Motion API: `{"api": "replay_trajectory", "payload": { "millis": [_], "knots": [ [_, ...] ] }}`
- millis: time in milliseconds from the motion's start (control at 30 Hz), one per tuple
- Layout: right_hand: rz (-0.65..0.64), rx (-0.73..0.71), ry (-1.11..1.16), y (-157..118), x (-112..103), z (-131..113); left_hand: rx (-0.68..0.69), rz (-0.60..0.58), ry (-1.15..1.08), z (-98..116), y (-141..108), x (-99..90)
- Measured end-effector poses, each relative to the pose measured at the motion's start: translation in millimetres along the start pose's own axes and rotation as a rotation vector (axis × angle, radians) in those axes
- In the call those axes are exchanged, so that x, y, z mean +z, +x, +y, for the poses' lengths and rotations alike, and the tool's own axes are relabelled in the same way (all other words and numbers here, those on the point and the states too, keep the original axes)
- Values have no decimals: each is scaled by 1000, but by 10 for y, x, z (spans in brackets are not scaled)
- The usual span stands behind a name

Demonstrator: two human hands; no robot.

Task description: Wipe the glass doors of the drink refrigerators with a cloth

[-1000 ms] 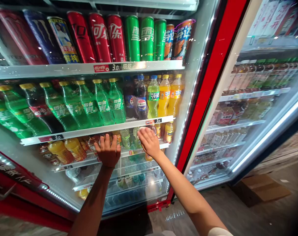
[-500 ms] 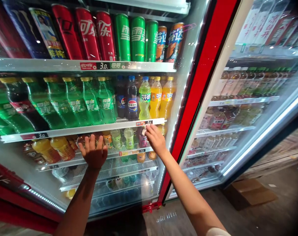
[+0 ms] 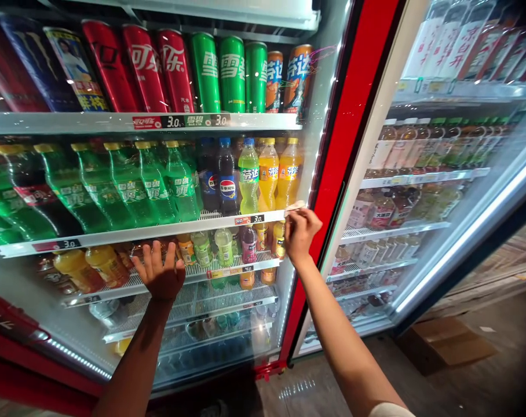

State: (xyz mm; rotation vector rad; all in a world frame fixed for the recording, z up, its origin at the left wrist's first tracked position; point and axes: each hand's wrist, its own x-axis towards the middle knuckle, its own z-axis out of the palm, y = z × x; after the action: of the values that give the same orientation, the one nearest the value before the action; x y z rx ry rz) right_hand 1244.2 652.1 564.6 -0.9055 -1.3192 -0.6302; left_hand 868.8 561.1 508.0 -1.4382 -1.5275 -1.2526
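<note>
My right hand [image 3: 301, 236] is closed on a small whitish wipe [image 3: 296, 206], at the right end of the shelf with yellow soda bottles. Whether it is paper or cloth I cannot tell. My left hand [image 3: 161, 272] is open, fingers spread, palm toward the drinks fridge, in front of the lower shelves. Reflections suggest a glass door [image 3: 319, 63] between my hands and the drinks. Behind my right hand are orange soda bottles [image 3: 289, 179] and a price strip [image 3: 258, 219]. Several green soda bottles [image 3: 128, 185] stand above my left hand.
Cans [image 3: 171, 69] line the top shelf. A red door frame [image 3: 347, 110] runs down beside my right hand. Further right stands a second fridge with bottles [image 3: 378, 211]. On the floor at the right lies a cardboard box [image 3: 449, 341].
My right hand has moved to the right with the wipe, from below the green-yellow bottle to the shelf's right end. My left hand stays spread in nearly the same place.
</note>
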Motion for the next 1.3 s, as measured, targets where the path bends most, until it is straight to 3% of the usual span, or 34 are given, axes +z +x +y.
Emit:
{"api": "replay_trajectory", "payload": {
  "millis": [100,200,300,367,433,533,633,733,833,933,967,1033,1133,1200,1300],
  "knots": [
    [139,75,-84,-72,-11,-71,4,2,14,33,2,3],
    [-69,-174,7,-269,127,-379,9,13,39,37,3,-1],
    [-249,-343,76,-171,272,-504,12,15,49,12,13,-17],
    [-184,-226,39,1,273,-392,1,-4,40,-5,25,-27],
    [-32,-19,-37,71,203,-245,-24,-19,27,-10,36,-31],
    [135,151,-125,-149,139,-249,-43,-14,14,-7,44,-29],
    [-23,-84,-39,-381,268,-503,-36,-16,8,-11,49,-38],
    [-180,-300,76,-200,408,-582,-27,-35,11,-30,60,-55],
    [-40,-119,-2,92,337,-375,-17,-42,18,-53,65,-53],
    [169,109,-126,7,164,-282,5,-18,25,-71,52,-34],
    [159,95,-120,-91,136,-327,16,-13,29,-76,46,-29],
    [-2,-83,-24,-264,161,-484,32,-17,37,-89,37,-26],
    [-218,-324,110,-214,308,-621,32,-37,29,-117,37,-33],
    [-168,-258,85,-22,356,-542,34,-34,20,-138,39,-33],
    [81,44,-44,102,269,-378,49,-14,25,-163,37,-18]
  ]
}}
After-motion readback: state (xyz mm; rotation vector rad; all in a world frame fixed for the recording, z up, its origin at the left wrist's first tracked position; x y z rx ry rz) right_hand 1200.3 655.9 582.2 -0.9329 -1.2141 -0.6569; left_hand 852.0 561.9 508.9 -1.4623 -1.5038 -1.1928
